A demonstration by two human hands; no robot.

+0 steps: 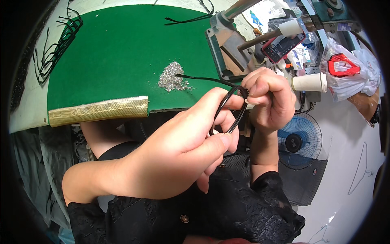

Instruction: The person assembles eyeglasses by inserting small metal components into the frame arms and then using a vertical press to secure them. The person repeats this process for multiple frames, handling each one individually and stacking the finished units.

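A pair of black eyeglass frames is held between my two hands above the near edge of the green work mat. My left hand grips the rims between thumb and fingers. At the far end of the rims, my right hand pinches the frame near a hinge; whether a small part sits between those fingertips is hidden. One thin temple stretches left from there, its tip over a heap of tiny silver pieces, too small to identify.
Several black frames lie at the mat's left, and another at its far edge. A gold mesh strip lines the near edge. To the right are a metal bench press, phone, white cup and fan.
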